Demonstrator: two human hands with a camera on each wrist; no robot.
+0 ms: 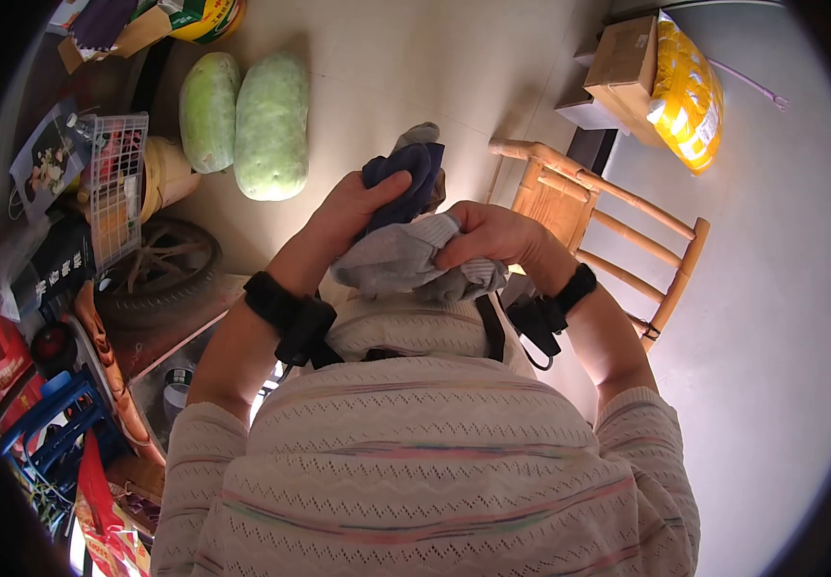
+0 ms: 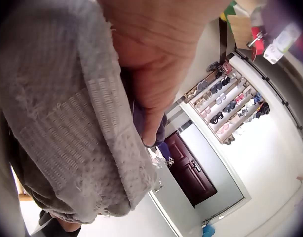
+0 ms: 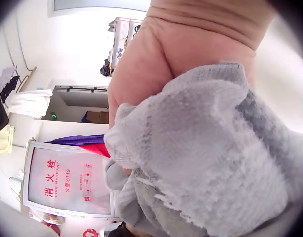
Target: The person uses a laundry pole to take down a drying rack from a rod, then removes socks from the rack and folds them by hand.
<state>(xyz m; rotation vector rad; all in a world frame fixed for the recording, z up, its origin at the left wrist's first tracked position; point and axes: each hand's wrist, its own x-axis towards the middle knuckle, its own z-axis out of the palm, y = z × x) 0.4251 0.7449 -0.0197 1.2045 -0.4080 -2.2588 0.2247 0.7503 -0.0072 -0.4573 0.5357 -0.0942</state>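
In front of the body, at the middle of the head view, my left hand (image 1: pixel 343 212) grips a bunched navy sock (image 1: pixel 406 183), its thumb laid across the top. Grey and brown fabric pokes out beyond that bundle. My right hand (image 1: pixel 497 234) pinches a light grey knit sock (image 1: pixel 387 258) near its ribbed edge, thumb against fingers. The grey sock hangs just below the navy one, close to the left wrist. Loose threads show on the grey knit (image 2: pixel 67 123) in the left wrist view. The right wrist view shows its folds (image 3: pixel 201 148) covering most of the right fingers.
Two pale green melons (image 1: pixel 271 125) lie on the floor ahead. A bamboo chair (image 1: pixel 617 212) stands at right, with a cardboard box (image 1: pixel 624 62) and yellow bag (image 1: pixel 685 96) beyond. At left are a wire basket (image 1: pixel 117 183) and a wheel (image 1: pixel 161 288).
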